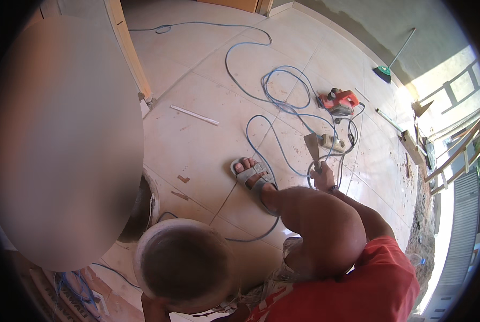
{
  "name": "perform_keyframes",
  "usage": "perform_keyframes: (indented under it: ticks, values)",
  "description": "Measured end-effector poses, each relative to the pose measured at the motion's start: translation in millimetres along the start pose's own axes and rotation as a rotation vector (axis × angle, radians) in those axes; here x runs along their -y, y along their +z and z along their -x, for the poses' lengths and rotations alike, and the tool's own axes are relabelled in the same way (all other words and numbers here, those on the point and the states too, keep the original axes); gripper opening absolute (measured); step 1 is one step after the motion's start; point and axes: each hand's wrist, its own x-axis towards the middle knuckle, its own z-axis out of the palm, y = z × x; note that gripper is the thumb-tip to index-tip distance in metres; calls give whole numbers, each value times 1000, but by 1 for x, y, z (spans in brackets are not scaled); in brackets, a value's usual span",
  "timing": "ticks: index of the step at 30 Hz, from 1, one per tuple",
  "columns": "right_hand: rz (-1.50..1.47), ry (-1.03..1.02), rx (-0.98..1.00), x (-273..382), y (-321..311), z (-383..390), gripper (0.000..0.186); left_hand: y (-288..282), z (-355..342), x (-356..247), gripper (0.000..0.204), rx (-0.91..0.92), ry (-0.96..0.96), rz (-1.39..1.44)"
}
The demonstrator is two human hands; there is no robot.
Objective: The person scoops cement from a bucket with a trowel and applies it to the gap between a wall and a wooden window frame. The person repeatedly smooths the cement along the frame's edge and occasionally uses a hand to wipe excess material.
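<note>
The right hand [322,176] has its fingers closed around the handle of a scraper [311,147], whose flat blade points away from the body, over the floor beyond the bent knee. The left hand [154,309] is at the near edge of the bucket [186,263] low in the view; mostly hidden there, it does not show how far it is closed or whether it bears any weight. The bucket, grey inside, sits close to the body with its mouth turned up, so a slip of that hand could perhaps let it tip. Just beside the blade lies a socket block [332,142] with cords around it (how high the blade is above them, I cannot tell). If the scraper swung low, its edge could nick a cord, and grit falling off it could get into the block. Farther out, the blue cord [285,106] loops over the tiles and runs close by the sandal [254,180]; a careless step could snag it and tug the block or the red power tool [341,102] behind it. A white strip [194,115] lies on the floor to the left, and a broom [383,73] leans near the far wall.
</note>
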Motion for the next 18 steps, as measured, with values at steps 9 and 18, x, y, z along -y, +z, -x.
perform_keyframes:
  ticks: [9,18]
  values:
    - [101,-314,227,94,60,-129,20,52,-67,-56,59,152,-242,367]
    - [270,-776,536,223,187,-221,24,97,-123,-107,61,72,-284,520]
